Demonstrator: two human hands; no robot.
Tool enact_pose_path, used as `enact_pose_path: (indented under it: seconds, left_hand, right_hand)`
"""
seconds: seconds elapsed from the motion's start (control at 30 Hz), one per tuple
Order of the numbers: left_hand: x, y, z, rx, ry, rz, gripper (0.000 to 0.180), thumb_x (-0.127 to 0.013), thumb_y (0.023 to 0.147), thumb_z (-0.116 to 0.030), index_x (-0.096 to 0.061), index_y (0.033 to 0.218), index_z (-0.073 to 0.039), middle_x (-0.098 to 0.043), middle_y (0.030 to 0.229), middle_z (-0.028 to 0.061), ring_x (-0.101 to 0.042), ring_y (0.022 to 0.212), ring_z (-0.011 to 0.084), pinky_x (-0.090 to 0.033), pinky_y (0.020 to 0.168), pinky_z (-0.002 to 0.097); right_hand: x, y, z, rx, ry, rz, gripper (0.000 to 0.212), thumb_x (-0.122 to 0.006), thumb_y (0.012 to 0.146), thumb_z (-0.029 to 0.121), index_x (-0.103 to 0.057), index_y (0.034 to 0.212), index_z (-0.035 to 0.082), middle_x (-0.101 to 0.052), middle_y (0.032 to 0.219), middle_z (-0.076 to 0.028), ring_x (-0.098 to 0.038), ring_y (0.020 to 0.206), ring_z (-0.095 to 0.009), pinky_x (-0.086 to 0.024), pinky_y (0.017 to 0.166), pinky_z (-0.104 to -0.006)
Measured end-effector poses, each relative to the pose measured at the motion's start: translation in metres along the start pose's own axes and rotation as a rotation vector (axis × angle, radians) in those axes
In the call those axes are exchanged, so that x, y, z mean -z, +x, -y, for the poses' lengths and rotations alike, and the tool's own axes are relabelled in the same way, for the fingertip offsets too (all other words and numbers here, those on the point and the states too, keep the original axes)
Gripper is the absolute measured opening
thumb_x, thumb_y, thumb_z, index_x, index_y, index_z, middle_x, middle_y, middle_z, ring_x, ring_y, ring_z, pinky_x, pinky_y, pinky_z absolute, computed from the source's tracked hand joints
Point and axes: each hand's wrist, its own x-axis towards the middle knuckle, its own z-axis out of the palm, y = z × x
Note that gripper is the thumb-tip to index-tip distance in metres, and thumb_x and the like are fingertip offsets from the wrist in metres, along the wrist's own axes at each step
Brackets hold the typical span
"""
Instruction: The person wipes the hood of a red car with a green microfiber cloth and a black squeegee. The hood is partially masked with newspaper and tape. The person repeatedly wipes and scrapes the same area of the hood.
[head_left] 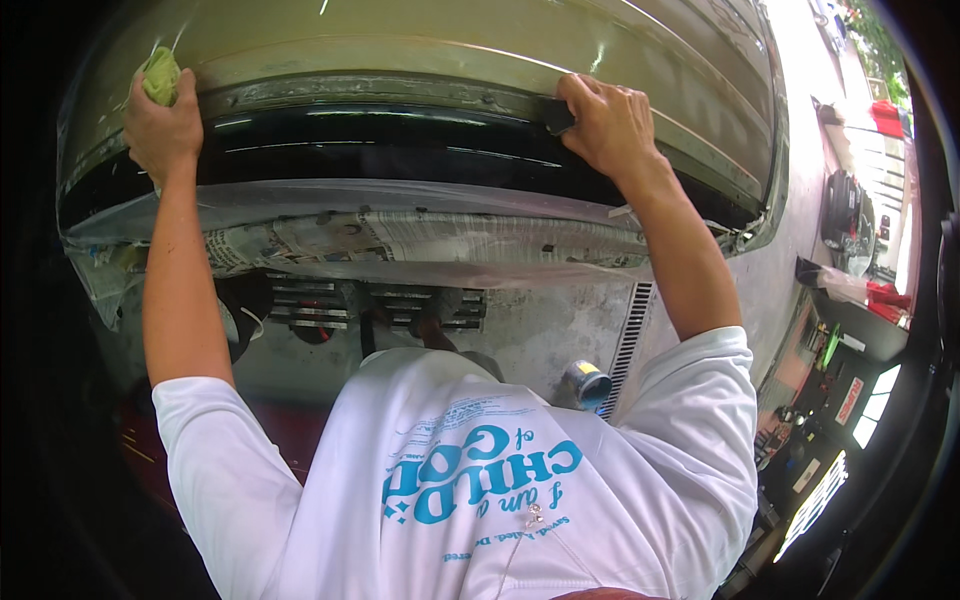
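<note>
From my remote station, left to right. By the left end of the tan vehicle panel (pixel 350 50), the left hand (pixel 165 130) has its fingers curled closed around a crumpled yellow-green cloth (pixel 160 76), held over the panel surface. Across the middle, a dull strip (pixel 400 92) borders the glossy black band (pixel 400 140); pale smears and scuffs mark its length. Below the band, plastic film (pixel 400 195) and newspaper (pixel 430 235) cover the near edge. Toward the panel's right end, the right hand (pixel 612 120) has its fingers bent closed over a small dark pad (pixel 557 116), which lies at the strip, beside the black band. On the floor, nearer the wearer, I note an open tin (pixel 588 384) and a drain grate (pixel 628 340). I judge the covering done and the surface work under way; the uneven strip suggests some remains, though how much I cannot tell.
</note>
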Motion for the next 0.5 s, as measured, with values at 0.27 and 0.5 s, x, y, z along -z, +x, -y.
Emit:
enact_pose_path:
  seconds: [0.27,0.5]
  left_hand:
    - [-0.001,-0.002,-0.003,0.001,-0.023,0.012,0.083,-0.069,0.084,-0.067,-0.056,0.147,-0.014,-0.059,0.142,0.0214,-0.053,0.133,0.0429,-0.042,0.111,0.0539]
    - [0.001,0.0,-0.005,0.012,-0.018,0.031,0.085,-0.07,0.083,-0.068,-0.055,0.147,-0.015,-0.059,0.142,0.02,-0.053,0.133,0.0426,-0.043,0.109,0.0541]
  right_hand:
    - [-0.003,0.015,0.008,0.087,0.029,0.005,0.03,-0.08,0.072,0.014,-0.06,0.095,0.012,-0.074,0.09,-0.006,-0.073,0.083,-0.037,-0.056,0.069,-0.0484]
    - [0.008,-0.014,-0.032,-0.003,0.007,0.086,0.027,-0.077,0.076,0.016,-0.062,0.097,0.012,-0.074,0.09,-0.009,-0.073,0.082,-0.037,-0.056,0.07,-0.0487]
